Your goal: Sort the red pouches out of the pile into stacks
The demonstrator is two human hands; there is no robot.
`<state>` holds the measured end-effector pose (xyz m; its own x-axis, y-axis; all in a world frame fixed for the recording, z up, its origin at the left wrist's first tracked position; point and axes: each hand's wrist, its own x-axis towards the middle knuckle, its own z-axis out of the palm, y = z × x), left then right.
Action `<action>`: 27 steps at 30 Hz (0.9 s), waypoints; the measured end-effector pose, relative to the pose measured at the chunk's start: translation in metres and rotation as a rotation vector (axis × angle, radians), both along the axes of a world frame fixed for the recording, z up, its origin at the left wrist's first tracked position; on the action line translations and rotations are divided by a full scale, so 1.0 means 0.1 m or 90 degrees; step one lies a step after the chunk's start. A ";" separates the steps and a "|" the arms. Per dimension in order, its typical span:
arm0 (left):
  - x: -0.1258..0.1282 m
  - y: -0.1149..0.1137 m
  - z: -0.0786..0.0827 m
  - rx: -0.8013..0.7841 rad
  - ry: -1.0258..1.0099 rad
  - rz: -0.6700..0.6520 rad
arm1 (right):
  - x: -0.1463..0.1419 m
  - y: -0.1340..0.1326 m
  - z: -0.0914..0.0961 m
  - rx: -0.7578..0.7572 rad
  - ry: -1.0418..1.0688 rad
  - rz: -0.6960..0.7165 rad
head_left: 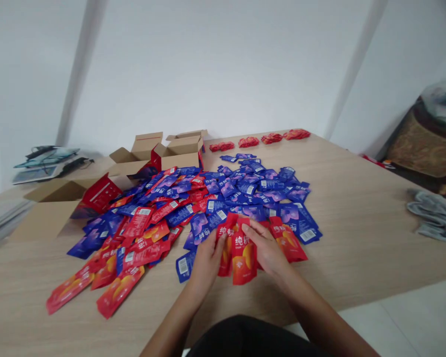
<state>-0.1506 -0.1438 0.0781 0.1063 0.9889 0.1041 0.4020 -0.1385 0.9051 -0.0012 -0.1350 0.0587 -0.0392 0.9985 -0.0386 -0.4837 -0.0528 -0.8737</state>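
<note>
A big heap of red and blue snack packets (pixel 193 203) covers the middle of the wooden table (pixel 357 223). Both hands rest at its near edge. My left hand (pixel 206 260) has its fingers closed on the left side of a small bunch of red packets (pixel 243 255). My right hand (pixel 265 248) grips the same bunch from the right, fingers curled over the packets' tops. The front packet stands upright, showing white characters and an orange picture. More red packets (pixel 288 240) lie just right of my right hand.
Open cardboard boxes (pixel 171 151) stand behind the heap, with a flattened one (pixel 55 208) at the left. Four bundles of red packets (pixel 260 140) line the far table edge. A scale (pixel 46 163) sits far left. Grey gloves (pixel 436 215) lie at the right edge.
</note>
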 end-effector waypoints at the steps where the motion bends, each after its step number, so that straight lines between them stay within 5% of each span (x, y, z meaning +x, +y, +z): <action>1: 0.06 -0.02 -0.03 0.001 -0.007 -0.018 | -0.01 0.00 0.00 -0.004 0.023 0.018; 10: 0.32 -0.22 -0.21 -0.280 -0.420 -0.069 | 0.02 -0.05 0.08 0.110 -0.085 -0.029; 17: 0.29 -0.25 -0.30 -0.364 -0.413 -0.098 | -0.03 -0.07 0.04 0.128 -0.210 -0.031; 22: 0.30 -0.24 -0.24 -0.408 -0.459 -0.060 | 0.53 0.00 0.04 0.117 -0.342 -0.174; 24: 0.28 -0.19 -0.24 -0.443 -0.504 -0.012 | 0.87 0.01 -0.03 0.097 -0.516 -0.288; 27: 0.28 -0.10 -0.27 -0.527 -0.576 -0.014 | 1.22 -0.04 -0.23 0.000 -0.823 -0.269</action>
<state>-0.1222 -0.1536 0.0512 0.3394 0.7909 -0.5092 -0.4126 0.6116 0.6750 0.1211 -0.1387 0.0352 0.3308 0.9252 0.1860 0.6945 -0.1052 -0.7118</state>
